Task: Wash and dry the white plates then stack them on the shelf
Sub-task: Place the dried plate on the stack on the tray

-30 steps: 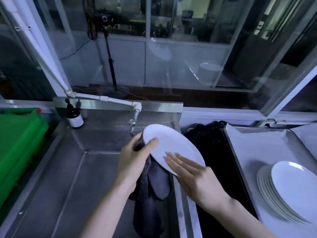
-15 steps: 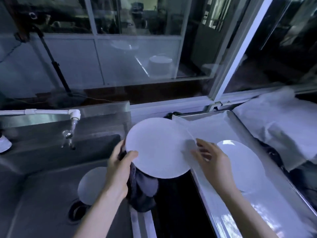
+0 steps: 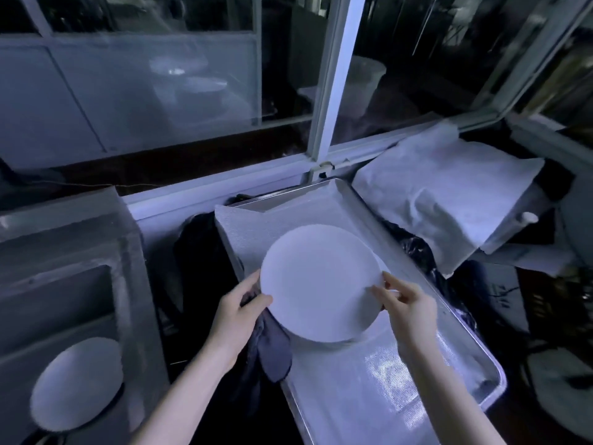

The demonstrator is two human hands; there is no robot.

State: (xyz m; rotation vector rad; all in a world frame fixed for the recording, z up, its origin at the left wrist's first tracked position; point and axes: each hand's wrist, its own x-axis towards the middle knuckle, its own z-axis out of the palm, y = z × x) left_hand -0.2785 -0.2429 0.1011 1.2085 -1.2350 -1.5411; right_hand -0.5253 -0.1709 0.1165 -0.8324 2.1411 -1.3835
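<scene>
My left hand (image 3: 239, 311) grips the plate (image 3: 317, 281) and cloth (image 3: 272, 351); my right hand (image 3: 409, 305) pinches its rim. I should set it level on the tray (image 3: 394, 390).

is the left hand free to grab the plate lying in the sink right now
Probably not yet: the left hand is busy pinching the rim of the held plate along with a dark cloth. The plate in the sink lies uncovered on that side.

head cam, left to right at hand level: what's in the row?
plate in the sink → left hand → held plate → right hand → white cloth, set further back.
</scene>
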